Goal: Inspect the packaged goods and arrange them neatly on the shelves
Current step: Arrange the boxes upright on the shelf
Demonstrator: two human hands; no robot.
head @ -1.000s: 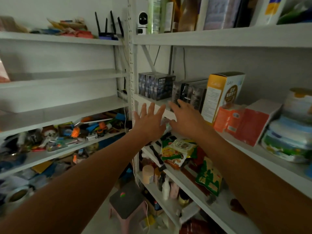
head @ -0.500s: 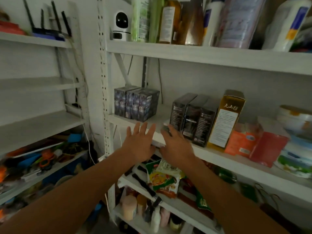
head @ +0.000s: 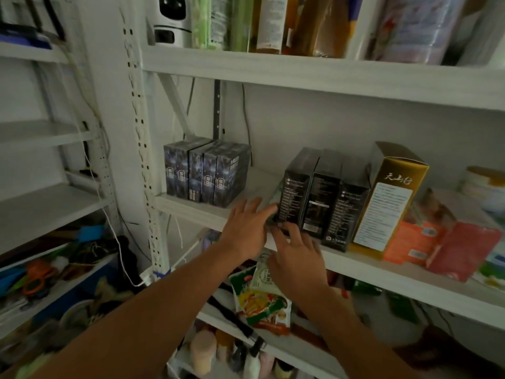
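Both hands are reaching to the shelf (head: 196,212) edge: the left hand (head: 243,231) and right hand (head: 296,259) are seemingly pinching a blurred packet (head: 273,199) between them. It is lying at 9 o'clock of three black boxes (head: 319,198).

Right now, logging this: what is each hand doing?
Left hand: open, fingers spread, holding nothing.
Right hand: open, fingertips at the leftmost black box, not gripping.

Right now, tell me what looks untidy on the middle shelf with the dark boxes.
The tall gold cardboard box leans left against the three black boxes instead of standing upright. Right of it, the orange-red packets slump at angles. The blue-black boxes stand in a neat row.
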